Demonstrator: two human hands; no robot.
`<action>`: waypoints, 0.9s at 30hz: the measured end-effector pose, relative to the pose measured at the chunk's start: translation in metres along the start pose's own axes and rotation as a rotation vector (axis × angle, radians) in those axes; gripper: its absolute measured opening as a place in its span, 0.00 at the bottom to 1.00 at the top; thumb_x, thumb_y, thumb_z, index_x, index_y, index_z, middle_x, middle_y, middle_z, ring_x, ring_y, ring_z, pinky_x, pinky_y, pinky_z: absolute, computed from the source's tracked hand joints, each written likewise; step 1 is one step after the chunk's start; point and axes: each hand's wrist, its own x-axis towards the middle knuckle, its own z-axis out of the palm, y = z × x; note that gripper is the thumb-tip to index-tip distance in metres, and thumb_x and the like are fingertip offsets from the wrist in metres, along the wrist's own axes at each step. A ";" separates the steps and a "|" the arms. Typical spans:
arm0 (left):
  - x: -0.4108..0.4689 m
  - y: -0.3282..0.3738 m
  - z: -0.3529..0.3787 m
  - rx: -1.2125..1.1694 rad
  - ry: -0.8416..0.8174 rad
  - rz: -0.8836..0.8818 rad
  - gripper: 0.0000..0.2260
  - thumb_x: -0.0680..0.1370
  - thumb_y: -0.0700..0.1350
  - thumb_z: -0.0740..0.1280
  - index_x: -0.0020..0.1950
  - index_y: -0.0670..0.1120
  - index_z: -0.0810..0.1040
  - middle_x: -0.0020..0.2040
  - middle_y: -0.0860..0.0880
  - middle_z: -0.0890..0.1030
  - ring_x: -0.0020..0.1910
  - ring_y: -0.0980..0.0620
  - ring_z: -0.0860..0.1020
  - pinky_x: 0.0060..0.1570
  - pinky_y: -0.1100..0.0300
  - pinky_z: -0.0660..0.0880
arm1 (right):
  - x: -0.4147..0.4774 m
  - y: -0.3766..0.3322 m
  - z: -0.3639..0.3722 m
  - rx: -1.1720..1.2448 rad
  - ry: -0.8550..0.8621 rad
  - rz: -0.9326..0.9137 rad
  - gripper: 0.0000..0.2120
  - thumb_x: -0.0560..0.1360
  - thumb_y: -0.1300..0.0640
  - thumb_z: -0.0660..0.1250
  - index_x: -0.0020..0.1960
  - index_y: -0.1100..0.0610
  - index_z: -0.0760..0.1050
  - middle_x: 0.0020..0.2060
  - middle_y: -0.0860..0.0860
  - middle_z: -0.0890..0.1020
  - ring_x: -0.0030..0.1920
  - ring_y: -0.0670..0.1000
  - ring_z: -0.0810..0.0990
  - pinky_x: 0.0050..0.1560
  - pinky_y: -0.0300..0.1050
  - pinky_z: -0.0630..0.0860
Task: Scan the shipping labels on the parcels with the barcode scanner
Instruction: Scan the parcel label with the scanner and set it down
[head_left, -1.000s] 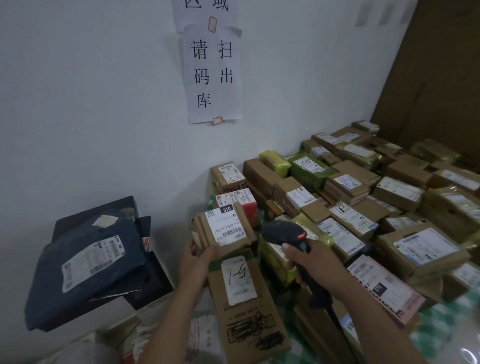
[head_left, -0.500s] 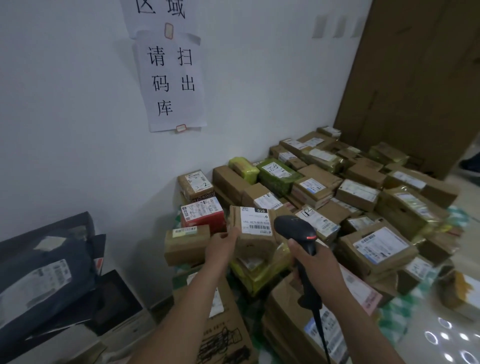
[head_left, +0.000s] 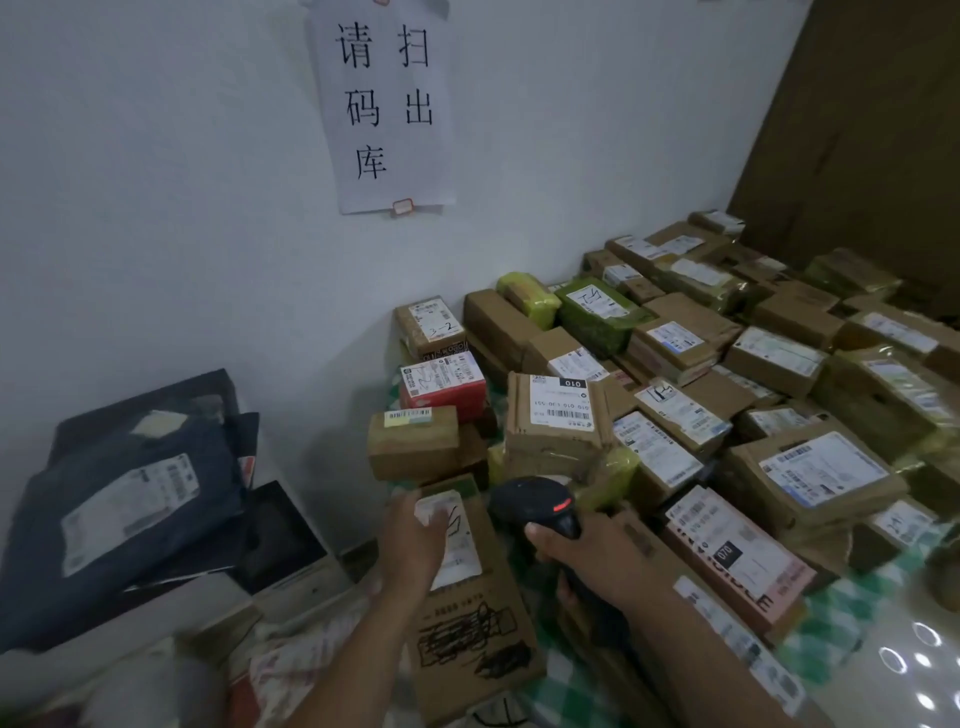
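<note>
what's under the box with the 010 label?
A yellow-green wrapped parcel peeks out beneath the 010 box at its lower right. Whatever else supports it is covered by the box itself and the scanner.

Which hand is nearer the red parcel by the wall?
Left. The left hand is in front of the red parcel, resting on the scribbled box; the right hand, gripping the barcode scanner, is farther off to its right.

The scanner (head_left: 540, 506) in the right hand (head_left: 587, 556) is black matt plastic. Under the left hand (head_left: 410, 540) lies a flat box (head_left: 467, 623) of dull brown cardboard with a smooth white paper label (head_left: 460, 545). Left of that hand sit dark mailer bags (head_left: 130, 499) of faintly shiny plastic. Beyond the right hand, parcels (head_left: 878, 400) wear glossy tape, with checked cloth (head_left: 841, 613) beneath.
</note>
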 end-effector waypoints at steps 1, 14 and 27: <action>-0.006 -0.014 0.000 0.066 0.007 -0.011 0.08 0.79 0.46 0.67 0.56 0.45 0.80 0.53 0.48 0.81 0.53 0.47 0.79 0.47 0.57 0.74 | 0.002 0.005 0.009 -0.002 -0.021 0.017 0.18 0.75 0.43 0.69 0.43 0.60 0.80 0.28 0.55 0.82 0.26 0.52 0.79 0.33 0.44 0.77; -0.051 -0.086 -0.015 -0.567 -0.386 -0.580 0.10 0.77 0.39 0.71 0.57 0.47 0.80 0.50 0.47 0.85 0.52 0.46 0.82 0.54 0.49 0.79 | 0.011 0.056 0.069 0.143 -0.119 0.185 0.19 0.74 0.48 0.72 0.45 0.66 0.81 0.33 0.63 0.81 0.29 0.57 0.78 0.30 0.44 0.74; -0.047 -0.108 -0.077 -0.621 -0.027 -0.400 0.21 0.73 0.33 0.72 0.63 0.49 0.75 0.56 0.50 0.83 0.57 0.47 0.80 0.61 0.46 0.76 | 0.019 -0.002 0.075 0.009 -0.186 -0.052 0.18 0.76 0.46 0.69 0.43 0.63 0.78 0.26 0.57 0.80 0.25 0.52 0.77 0.33 0.45 0.75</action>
